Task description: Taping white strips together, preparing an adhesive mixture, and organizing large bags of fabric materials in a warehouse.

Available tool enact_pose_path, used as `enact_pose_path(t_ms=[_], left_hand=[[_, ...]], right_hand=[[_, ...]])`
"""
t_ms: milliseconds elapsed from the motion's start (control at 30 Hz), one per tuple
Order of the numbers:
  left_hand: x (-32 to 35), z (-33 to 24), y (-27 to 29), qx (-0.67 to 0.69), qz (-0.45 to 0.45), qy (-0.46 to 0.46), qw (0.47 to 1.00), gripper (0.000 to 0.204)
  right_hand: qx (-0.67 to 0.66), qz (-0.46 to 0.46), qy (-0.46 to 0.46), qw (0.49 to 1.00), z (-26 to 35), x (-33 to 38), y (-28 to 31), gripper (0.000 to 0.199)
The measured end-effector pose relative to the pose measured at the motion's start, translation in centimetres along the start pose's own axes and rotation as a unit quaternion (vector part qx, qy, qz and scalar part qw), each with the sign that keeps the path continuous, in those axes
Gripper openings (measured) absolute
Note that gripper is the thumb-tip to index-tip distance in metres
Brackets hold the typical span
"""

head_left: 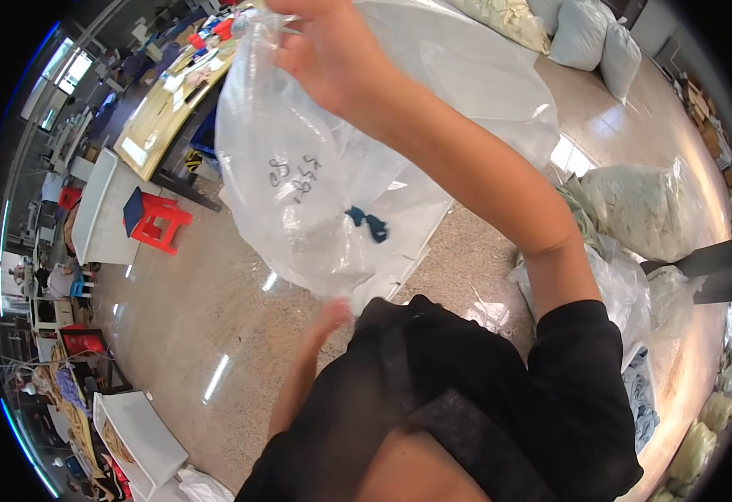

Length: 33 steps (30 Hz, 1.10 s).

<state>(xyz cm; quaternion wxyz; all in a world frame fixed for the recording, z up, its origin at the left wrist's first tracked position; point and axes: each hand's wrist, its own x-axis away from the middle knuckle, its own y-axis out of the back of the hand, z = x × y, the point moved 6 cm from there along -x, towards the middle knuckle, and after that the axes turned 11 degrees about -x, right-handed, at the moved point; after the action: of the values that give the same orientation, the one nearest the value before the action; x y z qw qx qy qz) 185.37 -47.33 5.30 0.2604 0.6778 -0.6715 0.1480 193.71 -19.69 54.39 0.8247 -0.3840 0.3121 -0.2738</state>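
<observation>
A large clear plastic bag [257, 159] hangs in front of me, with dark handwriting on its side. Two small dark teal scraps [377, 228] show low at the bag, inside or behind the film; I cannot tell which. My right hand [320, 58] is raised at the top, its fingers closed on the gathered upper edge of the bag. Lower down, my left hand [332, 316] is near the bag's bottom edge. Motion smears its fingers, and whether it touches the plastic is unclear.
A red stool [161, 222] stands left by a white-sided table [102, 209]. Beyond is a wooden worktable [161, 125] with papers. Stuffed sacks [588, 38] sit far right, and more filled bags [642, 209] at my right near a dark post [709, 272]. A white bin [140, 435] is lower left.
</observation>
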Motion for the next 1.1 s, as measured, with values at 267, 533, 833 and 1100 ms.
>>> enact_pose_path(t_ms=[267, 533, 833, 1100], left_hand=[[12.1, -2.5, 18.1, 0.411, -0.404, -0.228, 0.785, 0.072], [30.4, -12.2, 34.5, -0.125, -0.505, -0.275, 0.809, 0.064], [47.6, -7.7, 55.0, 0.456, -0.364, -0.379, 0.718, 0.036], [56.1, -0.8, 57.6, 0.385, -0.482, -0.272, 0.739, 0.035]], right_hand=[[0.439, 0.055, 0.161, 0.882, -16.1, -0.3, -15.3, 0.057], [0.263, 0.167, -0.139, 0.940, -30.1, -3.9, -22.3, 0.044], [0.409, 0.236, -0.394, 0.789, -41.1, -2.6, -10.6, 0.047], [0.473, -0.263, -0.392, 0.744, -46.8, 20.0, 29.0, 0.064]])
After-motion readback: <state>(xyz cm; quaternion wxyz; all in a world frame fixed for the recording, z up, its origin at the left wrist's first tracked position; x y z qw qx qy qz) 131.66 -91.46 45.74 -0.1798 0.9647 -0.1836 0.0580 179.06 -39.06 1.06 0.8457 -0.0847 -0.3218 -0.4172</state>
